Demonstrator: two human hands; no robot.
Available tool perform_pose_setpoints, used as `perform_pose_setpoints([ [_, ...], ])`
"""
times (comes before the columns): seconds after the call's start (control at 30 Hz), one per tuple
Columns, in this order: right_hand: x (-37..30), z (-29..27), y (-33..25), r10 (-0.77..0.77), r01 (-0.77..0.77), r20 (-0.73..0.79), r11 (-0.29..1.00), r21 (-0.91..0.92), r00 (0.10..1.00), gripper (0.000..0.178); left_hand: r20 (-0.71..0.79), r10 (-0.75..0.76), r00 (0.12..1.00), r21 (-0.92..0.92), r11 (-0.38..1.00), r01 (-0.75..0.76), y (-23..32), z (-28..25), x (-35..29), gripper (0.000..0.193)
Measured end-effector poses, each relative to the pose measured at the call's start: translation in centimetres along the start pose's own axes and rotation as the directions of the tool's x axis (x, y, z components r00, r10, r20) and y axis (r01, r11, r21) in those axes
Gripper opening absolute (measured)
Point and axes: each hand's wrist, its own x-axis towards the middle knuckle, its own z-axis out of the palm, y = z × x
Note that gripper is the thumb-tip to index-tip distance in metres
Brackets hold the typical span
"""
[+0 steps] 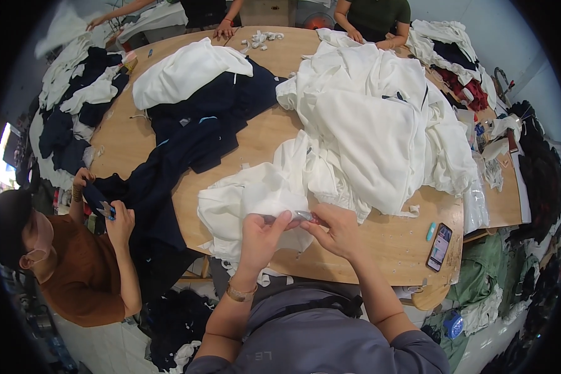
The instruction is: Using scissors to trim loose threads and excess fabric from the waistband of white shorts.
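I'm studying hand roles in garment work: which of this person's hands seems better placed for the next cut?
Probably the right hand: it holds the snips, blades pointing left. The left hand pinches the white garment, so it seems better suited to steadying it.

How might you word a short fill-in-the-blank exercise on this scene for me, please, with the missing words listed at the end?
1. Of the person's left hand and right hand, the one holding the silver-bladed tool is the ____ one.
2. The left hand touches a garment whose colour is ____.
3. On the wooden table, the dark blue cloth lies to the ____ of the large heap of clothes.
4. The phone lies with its lit screen facing ____.

Missing words: right; white; left; up.
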Motion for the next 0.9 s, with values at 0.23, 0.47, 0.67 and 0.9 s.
perform_pose_setpoints([
  [0.23, -0.47, 0.64, 0.43, 0.019, -0.022, -0.085, 0.999, -0.027, 0.996, 0.022, 0.045, -0.144, 0.988, -0.383, 0.911, 0.151, 0.70, 0.13, 0.19, 0.023],
  [0.47, -0.35, 0.72, 0.25, -0.089, 0.058, -0.145, 0.977, -0.203, 0.985, 0.022, 0.027, -0.129, 0.991, -0.435, 0.891, 0.128, 0.43, 0.05, 0.22, 0.027],
  [0.67, -0.27, 0.73, 0.31, -0.140, 0.090, -0.162, 0.955, -0.284, 0.977, 0.023, 0.010, -0.108, 0.994, -0.418, 0.903, 0.102, 0.58, 0.50, 0.16, 0.029],
  [0.9, -0.17, 0.70, 0.19, -0.156, 0.101, -0.154, 0.944, -0.314, 0.976, 0.024, 0.025, -0.096, 0.995, -0.408, 0.908, 0.098, 0.27, 0.49, 0.11, 0.026],
])
